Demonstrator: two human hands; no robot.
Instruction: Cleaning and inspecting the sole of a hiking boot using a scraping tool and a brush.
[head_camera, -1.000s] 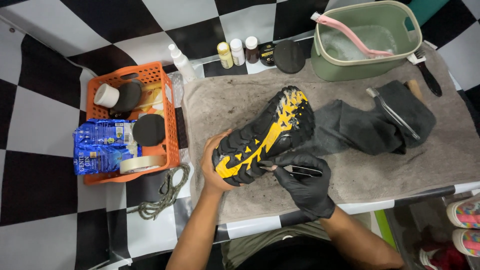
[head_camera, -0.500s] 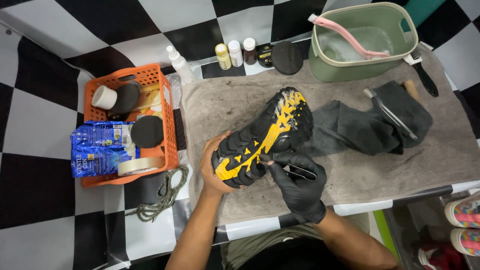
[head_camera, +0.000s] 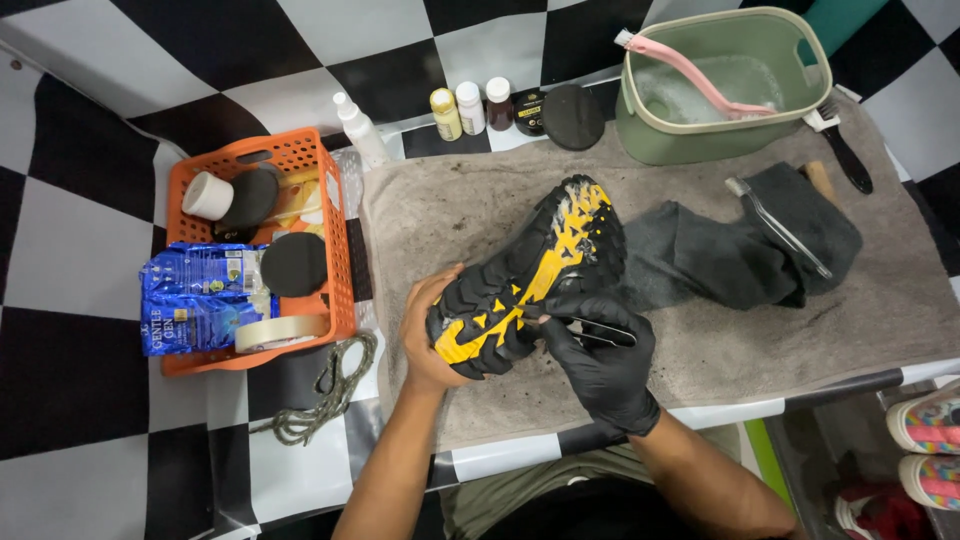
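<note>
Black-gloved right hand (head_camera: 600, 360) pinches tweezers (head_camera: 590, 330) against sole | bare left hand (head_camera: 430, 335) cups heel, fingers curled | shoe (head_camera: 530, 275) sole-up, long axis 8-to-2 o'clock, toe toward 2

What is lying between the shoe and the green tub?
In the head view, only bare, dirty grey towel lies between the shoe and the green tub.

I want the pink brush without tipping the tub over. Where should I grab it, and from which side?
Take the pink brush by its bristle head at the green tub's left rim, coming from above left. That end sticks out over the rim, while the handle slopes down into the foamy water.
</note>
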